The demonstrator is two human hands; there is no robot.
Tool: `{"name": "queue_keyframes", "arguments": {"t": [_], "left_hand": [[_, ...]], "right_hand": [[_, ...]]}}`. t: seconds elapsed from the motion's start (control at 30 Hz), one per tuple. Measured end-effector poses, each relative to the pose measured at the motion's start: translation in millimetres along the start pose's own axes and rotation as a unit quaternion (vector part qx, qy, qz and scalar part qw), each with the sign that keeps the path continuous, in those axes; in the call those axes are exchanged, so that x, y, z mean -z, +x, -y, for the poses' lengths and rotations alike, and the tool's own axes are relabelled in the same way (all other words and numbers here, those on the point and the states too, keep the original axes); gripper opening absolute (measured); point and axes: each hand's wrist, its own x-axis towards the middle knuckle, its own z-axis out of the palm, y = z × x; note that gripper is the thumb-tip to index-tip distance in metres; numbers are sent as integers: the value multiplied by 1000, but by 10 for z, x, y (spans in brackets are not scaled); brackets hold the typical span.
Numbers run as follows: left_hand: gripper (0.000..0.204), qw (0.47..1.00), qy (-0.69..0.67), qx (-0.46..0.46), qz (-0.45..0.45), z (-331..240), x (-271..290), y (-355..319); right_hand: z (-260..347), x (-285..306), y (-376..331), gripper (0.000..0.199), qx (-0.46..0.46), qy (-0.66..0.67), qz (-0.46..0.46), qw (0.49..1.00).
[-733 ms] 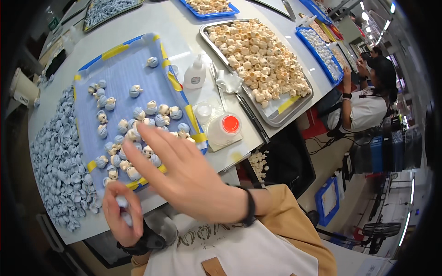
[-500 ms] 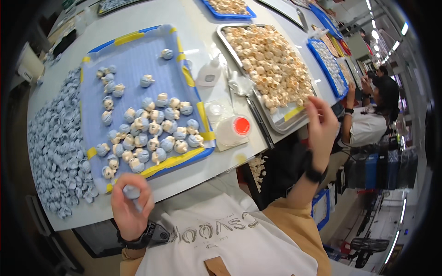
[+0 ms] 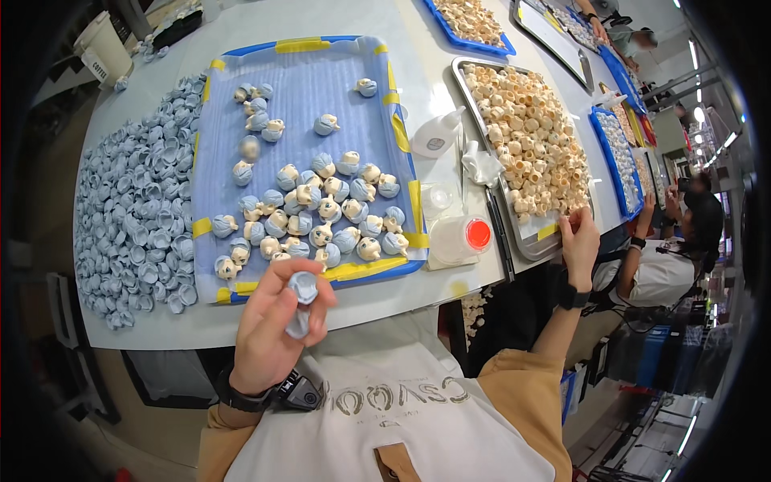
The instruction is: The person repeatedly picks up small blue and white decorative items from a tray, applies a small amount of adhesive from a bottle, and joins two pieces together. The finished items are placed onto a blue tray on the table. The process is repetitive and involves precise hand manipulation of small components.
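My left hand (image 3: 277,321) is raised in front of my chest and pinches a small pale-blue cap (image 3: 303,287) between its fingertips, near the front edge of the blue tray (image 3: 305,80). That tray holds several assembled pieces, each a blue cap with a beige part (image 3: 321,209). My right hand (image 3: 580,241) reaches to the near corner of the metal tray (image 3: 526,241), which is heaped with small beige parts (image 3: 526,136); its fingers are curled at the parts, and whether they grip one is hidden.
A heap of loose pale-blue caps (image 3: 136,217) covers the table's left side. A squeeze bottle (image 3: 438,136) and a clear tub with a red lid (image 3: 462,237) stand between the trays. Further blue trays (image 3: 618,153) lie beyond, with another seated person (image 3: 675,257) at right.
My right hand has swung from over the blue tray across to the metal tray of beige parts. My left hand has lifted the blue cap higher, toward the blue tray's front edge.
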Motion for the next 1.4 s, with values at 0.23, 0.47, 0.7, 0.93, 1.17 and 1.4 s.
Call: {"name": "queue_keyframes", "arguments": {"t": [0.23,0.47,0.7,0.93,1.17,1.4], "left_hand": [[34,973,150,119,127,-68,-32,-38],[28,964,177,149,134,-35,-181,-5],[33,971,194,59,129,14,-66,-12],[48,992,128,6,6,122,-147,8],[48,989,144,12,15,128,-144,-15],[44,990,141,-6,14,125,-138,-4]], "right_hand": [[1398,710,-680,19,211,355,32,910],[2072,514,-1048,33,385,506,87,767],[1846,588,-991,31,326,516,80,788],[1570,721,-433,26,218,308,102,921],[1622,654,-295,19,267,232,185,917],[1640,599,-305,19,252,225,200,920]]}}
